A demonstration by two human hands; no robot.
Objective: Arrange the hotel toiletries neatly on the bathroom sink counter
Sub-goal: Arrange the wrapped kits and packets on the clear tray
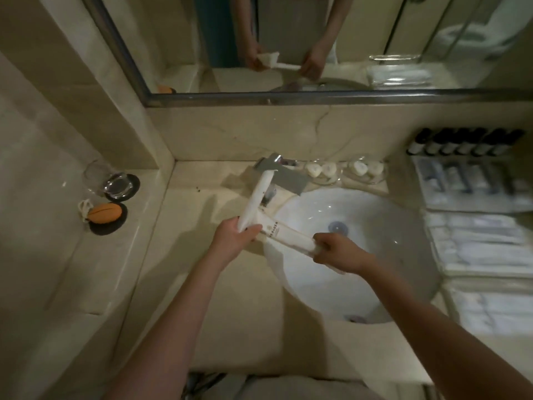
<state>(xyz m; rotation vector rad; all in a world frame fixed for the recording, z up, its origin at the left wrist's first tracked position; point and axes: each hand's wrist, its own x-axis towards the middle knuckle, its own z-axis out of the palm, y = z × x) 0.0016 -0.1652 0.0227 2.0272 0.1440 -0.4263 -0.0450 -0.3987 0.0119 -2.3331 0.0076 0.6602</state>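
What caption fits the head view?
Left hand and right hand hold white packets over the sink.

left hand [233, 238] bare | right hand [337, 252] bare | forearms [173, 313] unsleeved | pale top [291, 24] in mirror [346, 97]

The left grip [235, 236] and right grip [336, 251] hold two white packets over the sink's [375, 284] left rim. The left pinches a plain packet [258, 194] that slants up toward the tap [288, 176]. The right curls round one end of a printed packet [288, 235]. Soaps [320, 170] sit at the worktop's [230, 298] back edge, and bottles [461, 144] stand in a row in its back right corner.
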